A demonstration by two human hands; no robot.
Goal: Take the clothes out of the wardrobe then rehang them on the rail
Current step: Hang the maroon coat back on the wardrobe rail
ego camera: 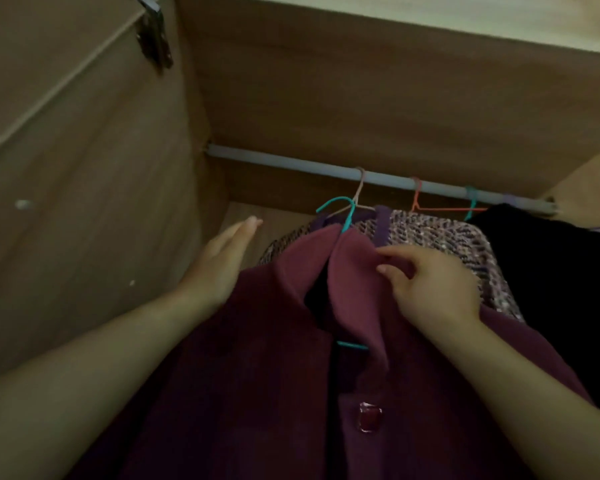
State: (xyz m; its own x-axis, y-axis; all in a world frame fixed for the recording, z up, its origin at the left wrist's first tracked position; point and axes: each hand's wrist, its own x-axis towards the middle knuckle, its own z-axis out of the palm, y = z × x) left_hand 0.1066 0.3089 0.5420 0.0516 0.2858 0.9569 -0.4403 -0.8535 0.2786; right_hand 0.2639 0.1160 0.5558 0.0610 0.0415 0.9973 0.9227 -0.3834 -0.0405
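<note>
A maroon collared garment (274, 393) with a square red button fills the lower middle, on a teal hanger (347, 216) whose hook sits off and below the grey rail (291, 164). My right hand (430, 282) pinches the garment's pink collar near the hanger's neck. Flat and with fingers apart, my left hand (222, 261) rests beside the garment's left shoulder and holds nothing. Behind it a purple speckled knit top (440, 233) hangs from the rail on a pale hanger. A black garment (541, 258) hangs at the right.
The wardrobe's wooden left wall (84, 202) stands close to my left hand, with a metal hinge (153, 32) at the top. An orange hanger (417, 199) and another teal hanger (471, 202) hook over the rail. The rail's left stretch carries no hangers.
</note>
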